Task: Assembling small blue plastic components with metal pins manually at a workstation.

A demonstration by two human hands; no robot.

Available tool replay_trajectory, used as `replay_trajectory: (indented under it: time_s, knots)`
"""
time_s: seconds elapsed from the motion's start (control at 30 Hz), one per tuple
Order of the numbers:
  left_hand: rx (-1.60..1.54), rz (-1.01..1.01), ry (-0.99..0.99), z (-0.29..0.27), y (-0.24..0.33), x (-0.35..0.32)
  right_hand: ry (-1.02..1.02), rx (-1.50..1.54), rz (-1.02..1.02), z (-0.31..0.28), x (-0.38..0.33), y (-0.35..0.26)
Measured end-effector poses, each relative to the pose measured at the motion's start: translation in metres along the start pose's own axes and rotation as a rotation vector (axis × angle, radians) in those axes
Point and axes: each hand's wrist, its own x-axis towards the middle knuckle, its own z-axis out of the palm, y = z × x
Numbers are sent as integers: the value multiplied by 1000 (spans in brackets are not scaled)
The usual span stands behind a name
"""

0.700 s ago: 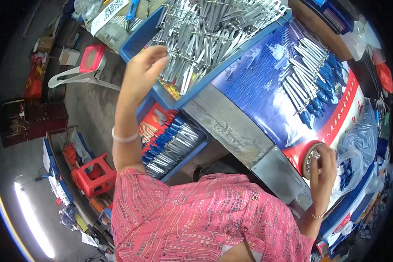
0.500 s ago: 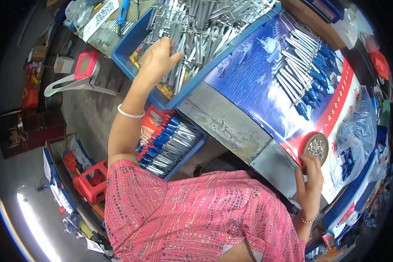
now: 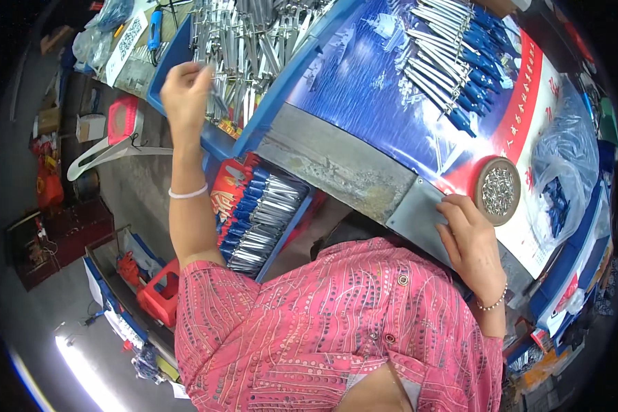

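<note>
Your left hand [image 3: 185, 86] pinching metal tool [image 3: 216, 103] over blue bin [image 3: 254, 130]; right hand [image 3: 470, 237] resting open, empty, on bench [image 3: 336, 161] beside screw tin [image 3: 496, 190]. Picking step; next likely needing carry to bench.

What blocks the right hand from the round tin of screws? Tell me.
Nothing visible. The right hand rests on the table edge just below the tin; only bare poster lies between them.
</note>
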Motion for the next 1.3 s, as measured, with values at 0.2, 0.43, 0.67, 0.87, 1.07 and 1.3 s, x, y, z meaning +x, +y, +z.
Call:
replay_trajectory:
  time_s: [0.2,0.43,0.67,0.87,1.07,1.3]
  knots:
    - [-565,160,354,-20,65,-36,21,37,-72,2,-6,-1]
    - [-823,-470,-762,65,134,-151,218,368,22,1,-8,-7]
    - [-775,-343,-1163,125,151,-207,188,1110,208,10,-20,26]
    - [-1016,-649,-1362,149,161,-216,292,1224,330,5,-42,38]
    - [-1218,-1224,-1522,177,152,-225,462,1284,354,3,-56,50]
    - [-979,-1510,-1432,191,167,-236,389,1226,282,0,-67,58]
